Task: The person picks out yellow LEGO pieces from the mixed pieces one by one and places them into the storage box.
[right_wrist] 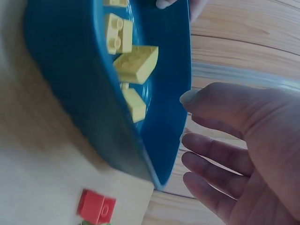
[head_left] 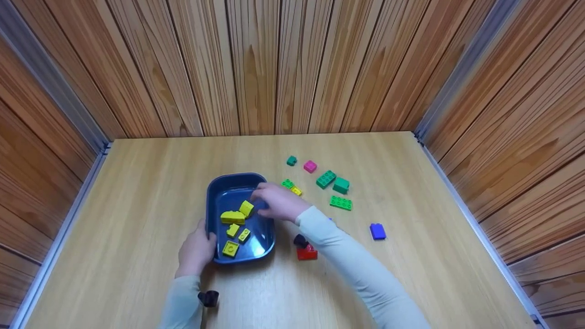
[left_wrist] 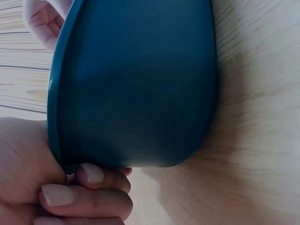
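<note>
My left hand (head_left: 196,251) grips the left edge of a dark blue tray (head_left: 224,194), its thumb at the rim. The left wrist view shows the curled fingers (left_wrist: 89,201) against the tray's side. Inside the tray lie several yellow toy bricks (head_left: 233,217), grouped in its middle and near part. Over the tray's right rim is my right hand (head_left: 281,203), and the right wrist view shows its fingers (right_wrist: 215,150) spread loosely with nothing between them. Just beyond that hand a light green brick (head_left: 287,183) and a yellow brick (head_left: 296,190) lie on the table.
Green bricks (head_left: 326,179) and a pink brick (head_left: 310,166) lie farther back on the table. A blue brick (head_left: 378,231) lies at the right. Beside my right forearm is a red brick (head_left: 307,254), partly covered. Wooden panels (head_left: 256,68) wall the table.
</note>
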`<state>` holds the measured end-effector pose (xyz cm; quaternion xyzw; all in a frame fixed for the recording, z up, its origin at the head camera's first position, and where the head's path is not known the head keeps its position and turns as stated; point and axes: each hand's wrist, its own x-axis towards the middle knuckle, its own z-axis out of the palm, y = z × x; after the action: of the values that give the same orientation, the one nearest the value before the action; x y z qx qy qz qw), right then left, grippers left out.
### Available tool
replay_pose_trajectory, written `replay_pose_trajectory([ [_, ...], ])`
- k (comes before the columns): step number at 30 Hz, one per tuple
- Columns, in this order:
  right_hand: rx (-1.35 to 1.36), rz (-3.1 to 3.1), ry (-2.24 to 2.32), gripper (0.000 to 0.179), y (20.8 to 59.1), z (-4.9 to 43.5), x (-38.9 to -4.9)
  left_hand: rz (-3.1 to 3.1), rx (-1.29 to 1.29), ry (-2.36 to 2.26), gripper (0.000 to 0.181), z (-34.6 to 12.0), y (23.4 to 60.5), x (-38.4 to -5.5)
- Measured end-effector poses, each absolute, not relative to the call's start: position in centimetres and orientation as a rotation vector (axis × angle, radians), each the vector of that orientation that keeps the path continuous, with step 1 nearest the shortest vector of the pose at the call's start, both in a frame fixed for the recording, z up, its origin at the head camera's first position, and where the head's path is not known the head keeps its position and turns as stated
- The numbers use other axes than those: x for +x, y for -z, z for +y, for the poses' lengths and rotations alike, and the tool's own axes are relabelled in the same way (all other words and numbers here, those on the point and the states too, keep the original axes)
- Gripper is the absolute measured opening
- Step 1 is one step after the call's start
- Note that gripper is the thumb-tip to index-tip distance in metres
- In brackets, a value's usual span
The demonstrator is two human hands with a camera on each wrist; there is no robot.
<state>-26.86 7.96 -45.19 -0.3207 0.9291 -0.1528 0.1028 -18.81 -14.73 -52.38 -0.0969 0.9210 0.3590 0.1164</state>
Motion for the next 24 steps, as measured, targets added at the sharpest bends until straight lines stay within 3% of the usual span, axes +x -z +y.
replay_pose_trajectory([
  [24, -0.666, 2.818, 0.574, 0.037, 45.9, 14.9, -29.8, 2.702, -0.262, -1.059, 0.053, -14.7, 52.3, -18.7],
])
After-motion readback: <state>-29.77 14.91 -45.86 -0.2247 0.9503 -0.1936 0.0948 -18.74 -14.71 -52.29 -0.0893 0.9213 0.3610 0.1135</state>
